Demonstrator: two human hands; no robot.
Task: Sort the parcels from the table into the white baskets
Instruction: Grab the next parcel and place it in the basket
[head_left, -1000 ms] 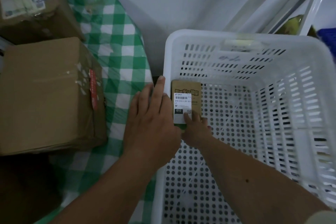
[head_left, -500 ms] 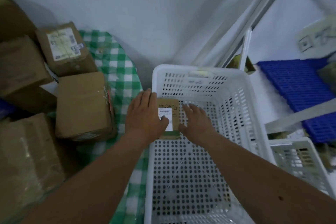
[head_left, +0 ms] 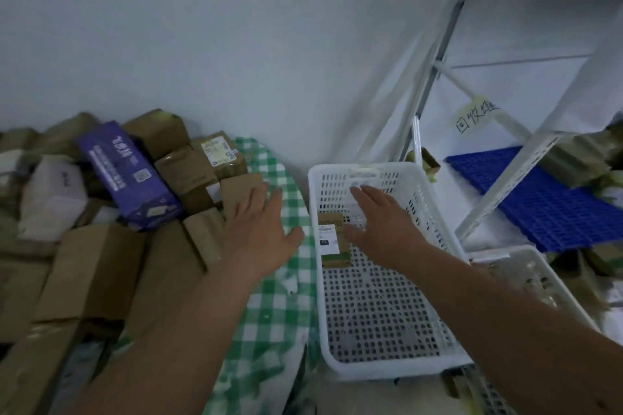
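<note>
A small brown parcel (head_left: pixel 332 239) with a white label lies flat in the far left corner of the white basket (head_left: pixel 381 369). My right hand (head_left: pixel 384 224) hovers open just right of it, above the basket floor, fingers spread and holding nothing. My left hand (head_left: pixel 261 229) is open over the green checked tablecloth (head_left: pixel 273 307), left of the basket rim and beside the heap of brown cardboard parcels (head_left: pixel 97 266). A purple box (head_left: pixel 126 175) lies tilted on top of that heap.
A second white basket (head_left: pixel 526 266) stands to the right of the first, partly behind my right forearm. A white metal shelf frame (head_left: pixel 505 178) with a blue slatted panel (head_left: pixel 553 202) rises at the right. A white wall runs behind everything.
Both hands have let go of the small parcel and lifted away; it now lies in the basket. My left hand has moved out over the tablecloth. The view has pulled back and up.
</note>
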